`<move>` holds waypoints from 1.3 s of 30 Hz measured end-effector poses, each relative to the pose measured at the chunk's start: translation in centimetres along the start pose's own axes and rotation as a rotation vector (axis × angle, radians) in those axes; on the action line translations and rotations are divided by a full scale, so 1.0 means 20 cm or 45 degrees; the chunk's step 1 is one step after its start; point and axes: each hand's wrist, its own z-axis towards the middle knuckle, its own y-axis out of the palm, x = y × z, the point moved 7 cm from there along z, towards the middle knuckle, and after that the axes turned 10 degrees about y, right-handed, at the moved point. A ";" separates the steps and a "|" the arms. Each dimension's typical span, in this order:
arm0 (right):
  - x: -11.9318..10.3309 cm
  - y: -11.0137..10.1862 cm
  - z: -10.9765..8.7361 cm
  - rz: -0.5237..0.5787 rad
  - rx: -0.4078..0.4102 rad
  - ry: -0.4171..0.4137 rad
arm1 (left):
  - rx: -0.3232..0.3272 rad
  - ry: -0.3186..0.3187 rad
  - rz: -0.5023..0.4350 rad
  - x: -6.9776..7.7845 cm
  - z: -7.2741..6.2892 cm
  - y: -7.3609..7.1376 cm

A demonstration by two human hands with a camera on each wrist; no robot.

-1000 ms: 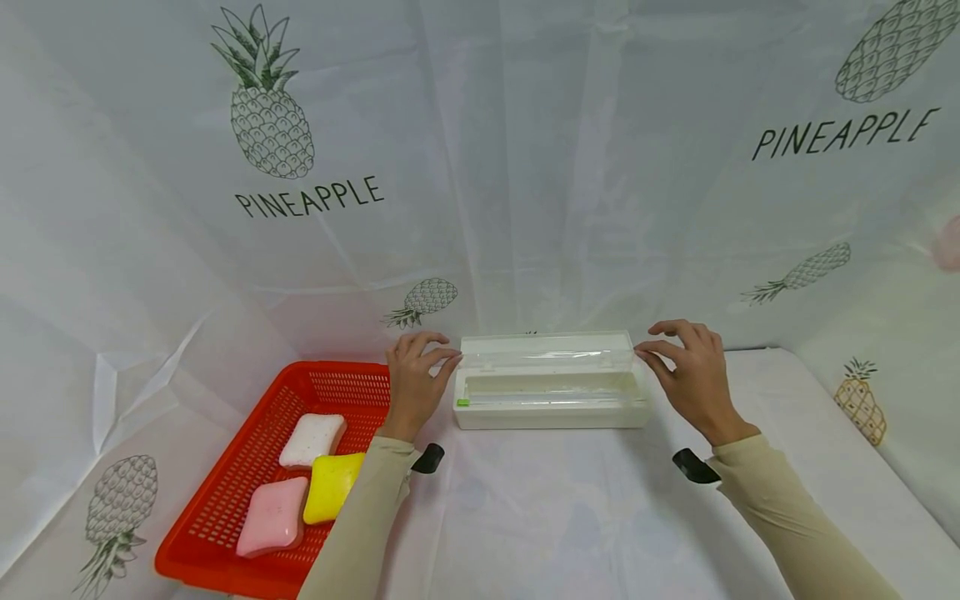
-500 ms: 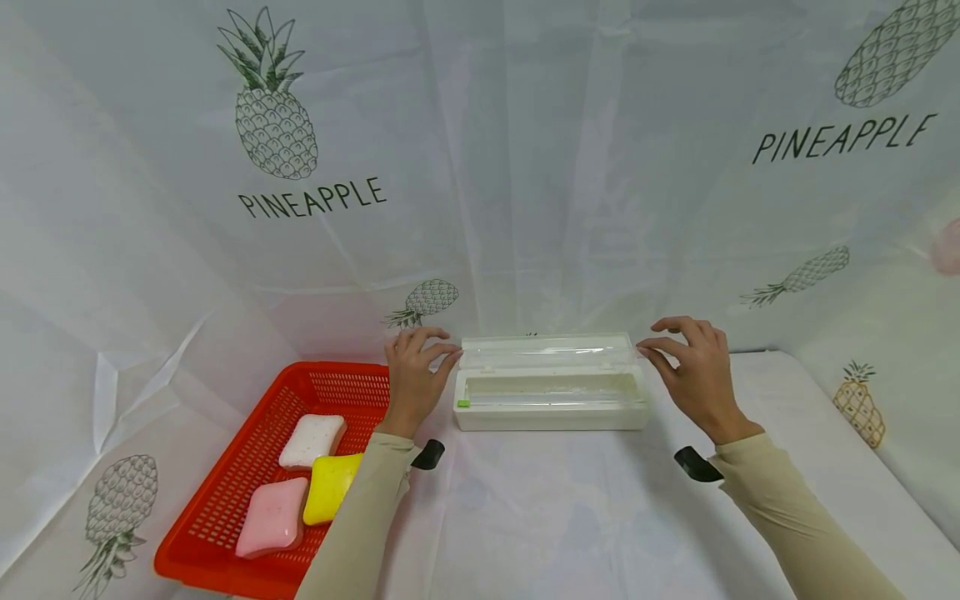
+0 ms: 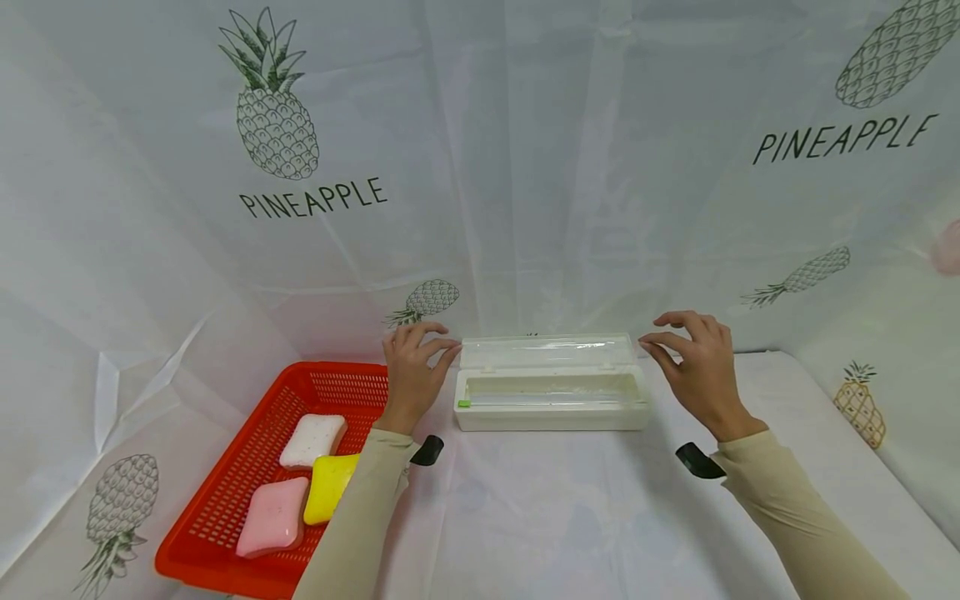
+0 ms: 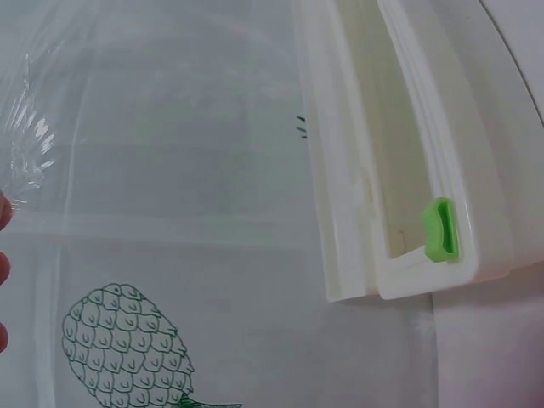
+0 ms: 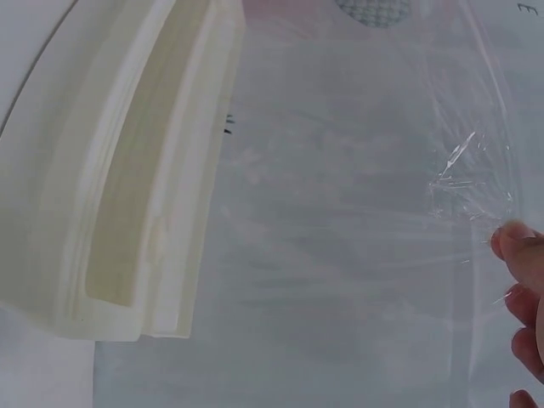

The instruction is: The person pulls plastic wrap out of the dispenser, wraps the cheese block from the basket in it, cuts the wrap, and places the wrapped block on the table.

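Note:
A sheet of clear cling film (image 5: 472, 183) stretches between my two hands. My left hand (image 3: 415, 371) pinches its left corner with thumb and fingertips, and my right hand (image 3: 699, 375) pinches the right corner. Behind and below the film stands a white cling film dispenser (image 3: 551, 418) with its lid (image 3: 547, 343) raised at the back. A green slider (image 4: 440, 230) sits at the left end of the dispenser's front rail. In the left wrist view only fingertips (image 4: 2, 268) show at the edge, beside creased film.
On the left, a red plastic basket (image 3: 217, 492) holds a white sponge (image 3: 312, 441), a pink sponge (image 3: 273, 516) and a yellow sponge (image 3: 330, 487), partly behind my left sleeve. A pineapple-print cloth (image 3: 525, 167) hangs close behind the dispenser. White cloth (image 3: 540, 517) covers the table.
Both hands have risen slightly, drawing the cling film a little up with them, and the right hand has shifted slightly right. Dispenser and basket stay in place.

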 end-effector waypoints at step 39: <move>-0.07 -0.08 0.10 0.006 0.055 -0.060 | 0.082 0.089 0.003 0.02 0.10 -0.09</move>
